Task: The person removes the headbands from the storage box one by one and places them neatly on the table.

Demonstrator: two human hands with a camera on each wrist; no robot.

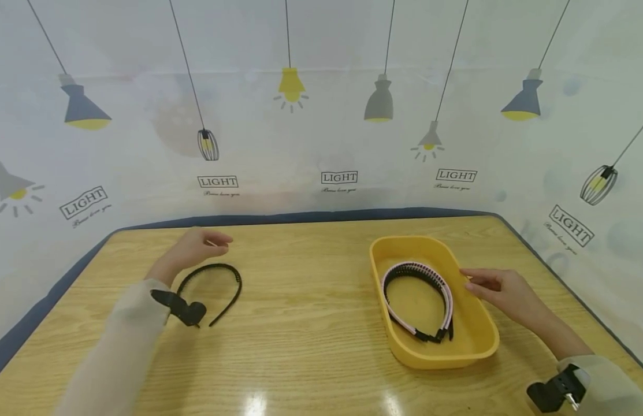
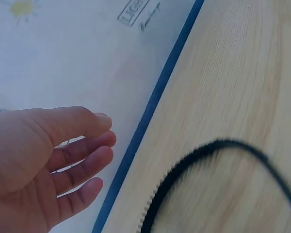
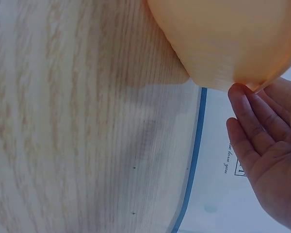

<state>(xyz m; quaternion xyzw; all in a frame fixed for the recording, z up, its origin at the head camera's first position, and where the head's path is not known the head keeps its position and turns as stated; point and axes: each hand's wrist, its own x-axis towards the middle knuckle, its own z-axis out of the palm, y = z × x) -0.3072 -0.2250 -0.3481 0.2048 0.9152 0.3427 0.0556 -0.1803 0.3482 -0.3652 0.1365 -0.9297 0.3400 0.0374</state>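
A black toothed headband point(image 1: 233, 271) lies on the table at the left, its band also visible in the left wrist view point(image 2: 184, 167). My left hand point(image 1: 199, 247) hovers just beyond it, fingers loosely bent and holding nothing. On the right stands a yellow plastic basket point(image 1: 404, 359) with several headbands point(image 1: 446, 294) inside, some pink and some black, laid together in a loop. My right hand point(image 1: 508, 292) pinches the basket's right rim. From the right wrist, some fingers point(image 3: 240, 99) are seen against the basket's outer wall, while the thumb is partly hidden.
The wooden table point(image 1: 300, 300) has a dark blue border point(image 1: 311, 217) along the back and sides. Behind it hangs a pale backdrop point(image 1: 279, 144) printed with lamps and lettering. Both wrists wear black straps.
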